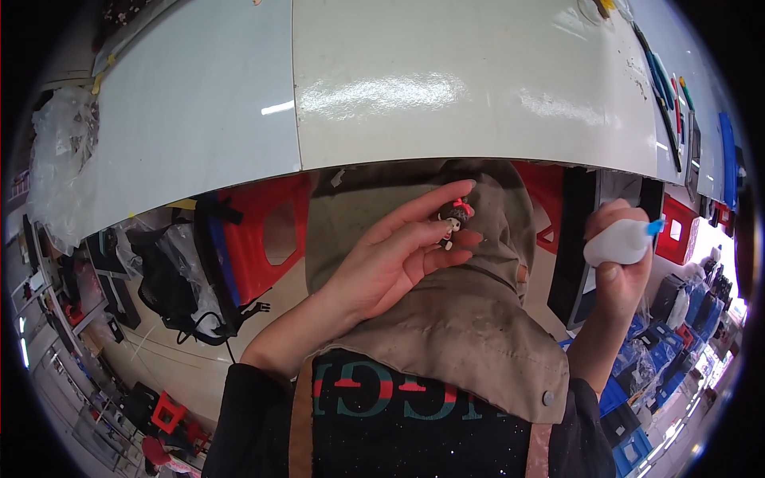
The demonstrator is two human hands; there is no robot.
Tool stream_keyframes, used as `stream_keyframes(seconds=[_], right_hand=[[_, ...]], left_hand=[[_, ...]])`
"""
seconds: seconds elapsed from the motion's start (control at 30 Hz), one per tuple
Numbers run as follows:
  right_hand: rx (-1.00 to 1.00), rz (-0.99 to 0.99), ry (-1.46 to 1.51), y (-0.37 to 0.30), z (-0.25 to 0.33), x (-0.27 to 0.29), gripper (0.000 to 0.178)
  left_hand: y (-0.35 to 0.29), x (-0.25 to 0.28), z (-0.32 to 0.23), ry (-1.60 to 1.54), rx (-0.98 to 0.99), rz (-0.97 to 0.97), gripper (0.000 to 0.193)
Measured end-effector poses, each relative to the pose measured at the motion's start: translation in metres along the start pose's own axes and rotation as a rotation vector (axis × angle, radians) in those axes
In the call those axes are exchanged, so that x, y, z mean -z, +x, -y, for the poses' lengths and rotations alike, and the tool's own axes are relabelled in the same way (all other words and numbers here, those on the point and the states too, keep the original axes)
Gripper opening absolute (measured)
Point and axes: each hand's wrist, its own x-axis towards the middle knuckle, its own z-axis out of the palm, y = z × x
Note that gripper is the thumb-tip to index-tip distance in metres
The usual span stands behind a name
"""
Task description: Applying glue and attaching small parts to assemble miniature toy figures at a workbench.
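My left hand [406, 251] is over my lap, its thumb and fingers closed around a small doll figurine [455, 218]. The figurine has dark brown hair, a red bow and a light face; part of its body is hidden by my thumb. Out to the right, my right hand [625, 275] grips a white squeeze bottle [615, 244] with a blue tip. The bottle lies sideways in the fingers, its tip pointing right, well apart from the figurine.
A pale worktable [478, 88] spans the far side, with pens and tools [673, 95] along its right. Clear plastic bags [64, 151] hang at its left edge. Red stools [267, 239] stand beneath. A black bag [171, 279] is at left, blue bins [637, 446] at lower right.
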Motion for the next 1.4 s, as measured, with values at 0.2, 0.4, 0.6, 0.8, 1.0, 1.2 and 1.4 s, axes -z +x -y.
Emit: stream_keyframes(seconds=[0.2, 0.4, 0.6, 0.8, 1.0, 1.2, 1.4], right_hand=[[-0.128, 0.078, 0.039, -0.011, 0.0, 0.001, 0.065], [-0.09, 0.14, 0.053, -0.008, -0.002, 0.002, 0.051], [-0.004, 0.21, -0.137, -0.004, -0.002, -0.001, 0.043], [0.049, 0.33, -0.295, -0.002, -0.004, -0.003, 0.041], [0.097, 0.313, -0.346, 0.0, -0.002, -0.009, 0.037], [0.078, 0.321, -0.339, 0.001, -0.002, -0.012, 0.037], [0.075, 0.322, -0.362, 0.001, -0.001, -0.013, 0.037]], left_hand=[[0.003, -0.008, 0.003, -0.07, -0.027, 0.016, 0.048], [0.004, -0.011, 0.004, -0.051, -0.005, -0.008, 0.047], [0.007, -0.007, 0.008, -0.049, -0.004, -0.018, 0.044], [0.009, -0.002, 0.012, -0.112, -0.008, -0.029, 0.04], [0.009, 0.0, 0.014, -0.111, -0.011, -0.037, 0.037], [0.008, 0.001, 0.015, -0.087, -0.022, -0.049, 0.037], [0.009, 0.002, 0.015, -0.068, -0.025, -0.031, 0.037]])
